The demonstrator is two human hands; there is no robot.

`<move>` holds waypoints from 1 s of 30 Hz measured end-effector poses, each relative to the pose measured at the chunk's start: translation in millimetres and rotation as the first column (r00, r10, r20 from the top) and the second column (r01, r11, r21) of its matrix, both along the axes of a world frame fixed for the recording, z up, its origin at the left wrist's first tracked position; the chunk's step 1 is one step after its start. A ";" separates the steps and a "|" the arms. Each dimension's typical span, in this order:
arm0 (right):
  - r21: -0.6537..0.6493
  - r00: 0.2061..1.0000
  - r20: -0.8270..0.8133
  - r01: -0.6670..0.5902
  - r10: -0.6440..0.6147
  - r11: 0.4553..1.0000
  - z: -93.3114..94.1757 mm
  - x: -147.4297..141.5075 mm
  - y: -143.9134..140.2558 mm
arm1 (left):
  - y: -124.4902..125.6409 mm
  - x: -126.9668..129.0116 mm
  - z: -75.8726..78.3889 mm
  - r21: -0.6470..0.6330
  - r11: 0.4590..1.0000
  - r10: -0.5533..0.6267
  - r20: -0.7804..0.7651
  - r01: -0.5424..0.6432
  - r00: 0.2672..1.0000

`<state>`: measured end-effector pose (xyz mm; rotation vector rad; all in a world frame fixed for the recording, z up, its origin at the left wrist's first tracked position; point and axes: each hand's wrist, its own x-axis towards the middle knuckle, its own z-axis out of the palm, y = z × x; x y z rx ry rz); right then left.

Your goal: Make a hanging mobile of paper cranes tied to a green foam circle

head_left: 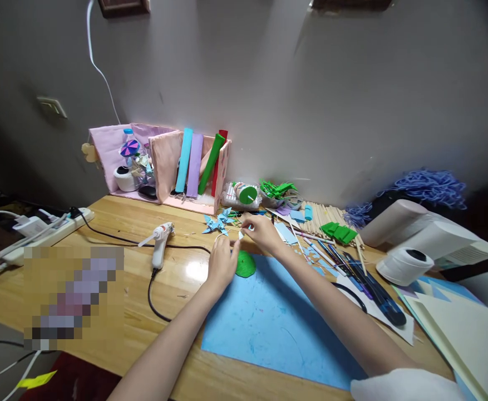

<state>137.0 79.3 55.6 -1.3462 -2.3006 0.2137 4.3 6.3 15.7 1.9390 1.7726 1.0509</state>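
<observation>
both hands (239, 245) pinching small white paper (241, 234)

small white paper piece (241, 234), pinched between fingertips; green disc (245, 264) flat beside

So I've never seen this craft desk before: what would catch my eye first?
The two hands, left hand and right hand, meet over a small white piece at the far edge of the blue mat. A green disc lies beside the left hand, and a glue gun rests to the left.
</observation>
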 end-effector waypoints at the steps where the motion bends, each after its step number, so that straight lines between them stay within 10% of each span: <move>1: 0.010 1.000 -0.026 -0.017 0.018 1.000 3.7 -2.0 -7.3 | 0.6 0.8 2.9 -0.013 1.000 0.007 0.051 -0.006 0.999; 14: -0.252 0.848 -0.511 -0.305 0.141 0.919 33.1 -7.5 -58.7 | -43.5 -39.4 49.4 -0.022 0.988 -0.146 0.191 0.153 0.971; 18: -0.519 0.734 -0.679 -0.458 -0.022 0.722 30.3 -20.0 -67.0 | -59.8 -54.3 52.4 -0.020 0.982 -0.174 0.300 0.189 0.938; 24: -0.612 0.504 -0.776 -0.748 -0.380 0.258 10.4 -62.1 -80.3 | -75.1 -78.6 38.8 -0.068 0.996 0.000 0.627 0.055 0.779; 30: -0.571 0.472 -0.791 -0.798 -0.390 0.191 -10.8 -110.1 -92.3 | -94.5 -116.6 21.3 -0.185 0.983 0.158 0.816 -0.007 0.556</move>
